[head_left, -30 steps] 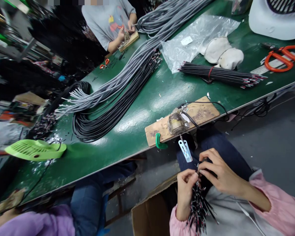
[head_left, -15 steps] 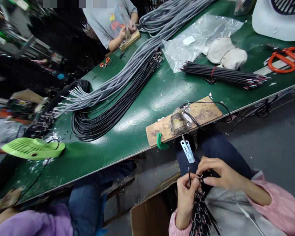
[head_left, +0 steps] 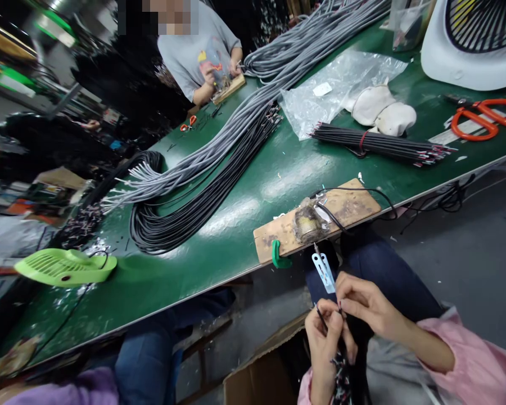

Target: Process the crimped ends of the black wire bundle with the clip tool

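Observation:
Below the table edge, my left hand (head_left: 325, 332) is closed around black cables (head_left: 342, 376), whose stripped ends show small coloured wires. One cable end sticks up between its thumb and fingers. My right hand (head_left: 365, 301) pinches the tip of a cable right beside the left thumb. Just above my hands, a light blue clip (head_left: 323, 274) hangs from a metal tip at the front of a grimy round device. That device (head_left: 310, 223) is fixed on a wooden board (head_left: 354, 202), with a green clamp (head_left: 278, 256) at the board's left end.
Long grey cables (head_left: 231, 121) and black cables (head_left: 194, 216) lie across the green table (head_left: 236, 236). A tied black cable bundle (head_left: 379, 145), orange scissors (head_left: 474, 125) and a white fan (head_left: 455, 70) are at right. A green fan (head_left: 67, 267) stands left. Another person (head_left: 198, 56) works opposite.
My right hand has closed from loosely curved fingers into a pinch at a cable tip. The upright cable in my left hand now leans left. The whole view has shifted slightly.

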A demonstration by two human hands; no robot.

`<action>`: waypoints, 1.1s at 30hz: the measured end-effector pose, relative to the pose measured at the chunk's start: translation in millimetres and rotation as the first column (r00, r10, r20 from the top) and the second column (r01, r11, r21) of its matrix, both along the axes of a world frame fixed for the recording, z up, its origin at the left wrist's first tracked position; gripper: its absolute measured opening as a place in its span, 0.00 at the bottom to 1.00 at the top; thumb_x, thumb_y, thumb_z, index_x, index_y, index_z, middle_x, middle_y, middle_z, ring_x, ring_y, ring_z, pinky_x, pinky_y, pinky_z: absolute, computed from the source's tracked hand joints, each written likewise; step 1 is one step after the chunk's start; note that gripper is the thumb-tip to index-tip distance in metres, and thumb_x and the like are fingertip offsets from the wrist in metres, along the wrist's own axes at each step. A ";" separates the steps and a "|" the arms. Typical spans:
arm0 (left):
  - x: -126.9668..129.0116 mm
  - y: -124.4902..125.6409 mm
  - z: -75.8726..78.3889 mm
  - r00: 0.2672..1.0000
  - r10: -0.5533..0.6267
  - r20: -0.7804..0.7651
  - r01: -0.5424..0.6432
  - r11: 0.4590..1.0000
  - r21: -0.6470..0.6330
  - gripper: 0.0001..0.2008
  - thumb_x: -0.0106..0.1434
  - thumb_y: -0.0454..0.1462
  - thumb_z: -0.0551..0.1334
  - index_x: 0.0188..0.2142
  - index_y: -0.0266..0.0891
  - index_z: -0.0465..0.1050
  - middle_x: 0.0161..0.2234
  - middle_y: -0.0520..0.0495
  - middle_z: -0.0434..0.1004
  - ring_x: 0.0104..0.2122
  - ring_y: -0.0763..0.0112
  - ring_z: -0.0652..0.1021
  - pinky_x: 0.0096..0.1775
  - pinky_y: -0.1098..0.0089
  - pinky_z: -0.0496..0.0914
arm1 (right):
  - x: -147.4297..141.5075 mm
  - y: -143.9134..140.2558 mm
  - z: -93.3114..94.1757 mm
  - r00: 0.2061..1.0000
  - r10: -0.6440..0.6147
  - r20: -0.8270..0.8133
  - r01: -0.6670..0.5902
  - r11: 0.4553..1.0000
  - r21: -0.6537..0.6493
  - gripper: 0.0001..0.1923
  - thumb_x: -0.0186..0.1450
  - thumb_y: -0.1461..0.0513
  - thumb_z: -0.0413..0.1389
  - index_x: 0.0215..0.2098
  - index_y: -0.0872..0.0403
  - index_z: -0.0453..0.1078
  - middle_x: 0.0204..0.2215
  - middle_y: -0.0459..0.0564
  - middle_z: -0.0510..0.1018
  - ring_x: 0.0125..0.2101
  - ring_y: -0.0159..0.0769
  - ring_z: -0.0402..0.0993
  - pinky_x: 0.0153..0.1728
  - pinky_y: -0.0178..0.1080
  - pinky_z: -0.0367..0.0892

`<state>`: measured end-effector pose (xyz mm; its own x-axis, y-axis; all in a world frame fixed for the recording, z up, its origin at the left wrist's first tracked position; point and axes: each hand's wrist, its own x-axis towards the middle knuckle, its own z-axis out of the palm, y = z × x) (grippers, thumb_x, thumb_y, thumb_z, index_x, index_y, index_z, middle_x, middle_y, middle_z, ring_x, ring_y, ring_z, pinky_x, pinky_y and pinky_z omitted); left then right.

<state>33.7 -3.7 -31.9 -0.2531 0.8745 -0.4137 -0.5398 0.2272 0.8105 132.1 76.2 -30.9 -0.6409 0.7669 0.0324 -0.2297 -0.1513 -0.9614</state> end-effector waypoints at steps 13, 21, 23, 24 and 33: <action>-23.0 19.7 41.4 0.718 0.229 -0.657 -0.125 0.971 0.202 0.07 0.52 0.37 0.66 0.22 0.36 0.74 0.20 0.51 0.68 0.15 0.78 0.67 0.15 0.77 0.58 | -39.9 55.7 32.2 0.984 0.081 -0.159 -0.140 0.903 -0.407 0.23 0.57 0.47 0.57 0.23 0.60 0.68 0.17 0.43 0.66 0.18 0.25 0.59 0.19 0.29 0.56; -19.9 27.1 39.9 0.753 0.191 -0.630 -0.083 0.977 0.197 0.08 0.53 0.36 0.66 0.20 0.34 0.72 0.18 0.53 0.66 0.13 0.80 0.65 0.13 0.78 0.54 | -40.7 52.2 23.9 0.939 0.074 -0.336 -0.241 0.840 -0.486 0.20 0.59 0.50 0.57 0.26 0.61 0.70 0.18 0.44 0.67 0.18 0.25 0.59 0.19 0.28 0.57; -19.1 27.1 39.1 0.762 0.195 -0.617 -0.096 0.977 0.191 0.08 0.53 0.36 0.66 0.21 0.34 0.72 0.17 0.54 0.66 0.12 0.81 0.65 0.13 0.78 0.53 | -40.6 50.9 21.1 0.925 0.094 -0.369 -0.282 0.820 -0.498 0.21 0.60 0.49 0.56 0.27 0.61 0.71 0.19 0.45 0.67 0.19 0.25 0.59 0.20 0.29 0.57; -18.7 27.0 38.9 0.768 0.198 -0.610 -0.103 0.977 0.187 0.08 0.53 0.36 0.66 0.21 0.34 0.71 0.17 0.54 0.65 0.12 0.81 0.65 0.12 0.78 0.53 | -40.5 50.1 18.7 0.918 0.093 -0.387 -0.296 0.808 -0.510 0.22 0.60 0.49 0.56 0.27 0.61 0.71 0.19 0.45 0.67 0.19 0.25 0.60 0.20 0.29 0.57; -20.0 21.6 42.5 0.738 0.177 -0.651 -0.096 0.983 0.160 0.09 0.53 0.38 0.65 0.21 0.34 0.73 0.18 0.52 0.68 0.11 0.80 0.65 0.12 0.78 0.55 | -21.6 47.6 -11.7 0.937 0.033 -0.347 -0.238 0.788 -0.568 0.20 0.63 0.51 0.53 0.30 0.61 0.72 0.23 0.47 0.69 0.24 0.26 0.60 0.24 0.30 0.54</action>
